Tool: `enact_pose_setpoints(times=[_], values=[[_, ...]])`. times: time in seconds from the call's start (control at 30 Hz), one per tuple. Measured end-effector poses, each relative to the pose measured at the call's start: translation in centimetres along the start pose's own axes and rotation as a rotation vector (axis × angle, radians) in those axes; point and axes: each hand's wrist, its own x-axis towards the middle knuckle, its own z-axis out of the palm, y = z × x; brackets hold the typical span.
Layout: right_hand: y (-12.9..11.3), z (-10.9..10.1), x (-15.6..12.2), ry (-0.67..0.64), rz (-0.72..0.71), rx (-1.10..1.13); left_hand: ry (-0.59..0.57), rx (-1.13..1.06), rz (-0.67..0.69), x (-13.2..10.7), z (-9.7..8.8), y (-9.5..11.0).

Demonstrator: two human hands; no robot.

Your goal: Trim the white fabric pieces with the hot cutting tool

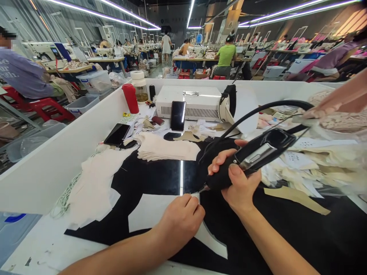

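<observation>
My right hand is wrapped round a black corded handheld tool with a silver lever on its side. Its narrow metal tip points down to the left, close to the fingertips of my left hand. Those fingers are curled and pinched together at the upper edge of a white fabric piece, which lies flat on the black sheet. The piece runs under my left hand and shows again as a curved strip below it. What exactly is between the fingertips is hidden.
Pale fabric stacks lie beyond and at left. Two phones, a red flask and a vented white box stand behind. Right are cream scraps, a tan piece and another person's hand.
</observation>
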Motion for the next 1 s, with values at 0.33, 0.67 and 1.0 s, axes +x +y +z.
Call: enact_pose_setpoints(times=[0.33, 0.67, 1.0], values=[[-0.2, -0.3, -0.3, -0.04, -0.007, 0.012, -0.052, -0.005, -0.016, 0.2, -1.3, -0.4], [0.3, -0.4, -0.5, 0.002, -0.004, 0.002, 0.001, -0.011, -0.05, 0.0, -1.0, -0.3], [0.4, 0.5, -0.2, 0.023, 0.012, 0.082, -0.013, 0.014, -0.036, 0.1, -1.0, -0.3]])
